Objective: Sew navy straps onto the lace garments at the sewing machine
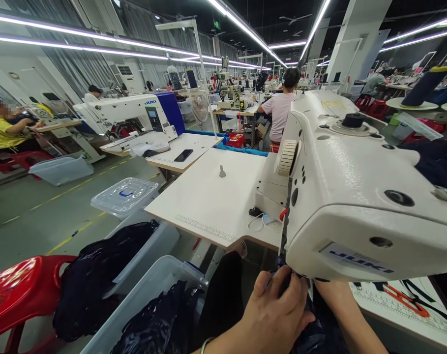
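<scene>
Left hand: my left hand point(273, 312) has its fingers bent and closed on the dark cloth, directly below the near end of the sewing machine.
Right hand: my right hand point(327, 294) is mostly hidden behind the sewing machine; I cannot tell whether it grips or only guides.
Dark cloth: the dark cloth point(323, 328) is navy, soft and gathered in folds with a slight sheen; it hangs between my arms, under the sewing machine's near end.
Cloth status: one piece is at the machine and in hand, so I judge it part-worked. The seam area is hidden; I cannot read off what is done or what is left on it.
Sewing machine: the sewing machine point(356, 182) is the reference point; glossy white casing, rounded edges, with a ribbed cream wheel point(286, 158) on its left flank.
Worktop: the worktop point(197, 191), left of the sewing machine, is smooth and white, with a printed scale along its near edge and a small grey metal piece point(222, 172) on it.
Bin: the clear plastic bin point(167, 268), below and left of the sewing machine, holds a crumpled navy heap point(160, 319); I cannot tell whether that is finished or waiting.
Stool: the red stool point(16, 290), glossy moulded plastic, stands far left of the sewing machine.
</scene>
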{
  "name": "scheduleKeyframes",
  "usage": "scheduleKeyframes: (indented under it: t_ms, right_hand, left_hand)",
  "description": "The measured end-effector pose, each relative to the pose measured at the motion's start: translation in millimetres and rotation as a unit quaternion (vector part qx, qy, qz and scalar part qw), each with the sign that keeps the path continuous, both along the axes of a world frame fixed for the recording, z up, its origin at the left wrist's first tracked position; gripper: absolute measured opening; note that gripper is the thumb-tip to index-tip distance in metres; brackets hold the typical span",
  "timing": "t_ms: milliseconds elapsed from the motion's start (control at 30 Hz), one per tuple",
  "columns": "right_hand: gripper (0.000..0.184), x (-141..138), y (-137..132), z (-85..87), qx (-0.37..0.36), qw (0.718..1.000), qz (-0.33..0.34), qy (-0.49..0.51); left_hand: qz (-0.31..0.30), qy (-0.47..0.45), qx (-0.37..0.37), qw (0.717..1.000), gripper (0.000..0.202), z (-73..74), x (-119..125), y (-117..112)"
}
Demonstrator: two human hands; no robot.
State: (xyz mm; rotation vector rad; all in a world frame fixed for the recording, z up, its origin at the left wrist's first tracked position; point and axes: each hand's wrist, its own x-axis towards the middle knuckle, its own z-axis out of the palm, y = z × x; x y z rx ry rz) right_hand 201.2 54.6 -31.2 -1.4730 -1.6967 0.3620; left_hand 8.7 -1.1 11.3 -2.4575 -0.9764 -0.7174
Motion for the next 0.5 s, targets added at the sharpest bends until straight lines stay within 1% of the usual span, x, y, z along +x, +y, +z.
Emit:
scheduleKeyframes:
  t_ms: [100,200,300,367,433,467,500]
  right_hand:
    - [0.016,-4,3,5.4,0.000,1.000,-0.001,0.008]
    - [0.019,-9,7,13.3,0.004,1.000,-0.015,0.013]
    - [0.025,-13,4,23.6,0.008,0.999,-0.040,0.020]
    - [0.031,-14,-8,31.1,0.009,0.998,-0.062,0.026]
    - [0.037,-13,-26,37.1,-0.025,0.995,-0.081,0.054]
    - [0.040,-12,-36,38.3,-0.063,0.992,-0.078,0.076]
    - [0.043,-10,-47,37.8,-0.112,0.987,-0.055,0.098]
  left_hand:
    - [0.004,-0.022,0.046,0.999,0.039,-5.5,1,4]
    - [0.007,-0.066,0.086,0.994,0.037,-12.7,4,9]
    - [0.008,-0.119,0.094,0.988,0.037,-18.5,5,13]
    - [0.009,-0.131,0.090,0.987,0.039,-20.2,5,15]
    - [0.005,-0.120,0.084,0.989,0.037,-19.8,4,16]
    - [0.002,-0.117,0.084,0.990,0.037,-19.1,3,17]
    - [-0.001,-0.114,0.086,0.990,0.037,-18.3,4,17]
